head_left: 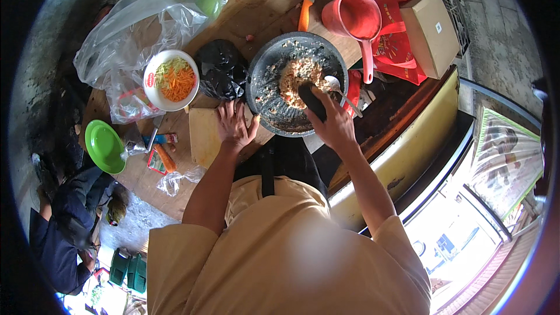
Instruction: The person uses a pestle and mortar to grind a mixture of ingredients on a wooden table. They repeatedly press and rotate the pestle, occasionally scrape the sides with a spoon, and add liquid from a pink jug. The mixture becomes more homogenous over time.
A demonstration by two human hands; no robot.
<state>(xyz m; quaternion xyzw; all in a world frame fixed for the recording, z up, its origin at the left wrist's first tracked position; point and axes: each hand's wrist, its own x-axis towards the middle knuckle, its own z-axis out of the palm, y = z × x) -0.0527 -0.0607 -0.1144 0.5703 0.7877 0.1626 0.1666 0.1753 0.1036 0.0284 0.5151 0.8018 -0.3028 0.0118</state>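
A wide, round grey stone mortar (270, 99) stands near the table's front edge, with a crushed orange-brown mixture (298, 77) heaped in it. My right hand (335, 122) is closed round a dark stone pestle (312, 100), whose end presses into that mixture. A metal spoon (332, 83) leans on the mortar's right rim, bowl inside. My left hand (235, 125) rests with fingers spread beside the mortar, at the right edge of a wooden cutting board (205, 134). Just beyond its fingertips sits a black plastic bag (220, 70).
A white bowl (150, 94) of shredded carrot and pale green vegetable stands left, near a clear plastic bag (140, 35). A green plate (99, 143) and carrot (165, 158) lie farther left. An orange-handled knife (307, 9), red dipper (332, 17) and cardboard box (431, 35) are beyond. Another person (67, 239) is lower left.
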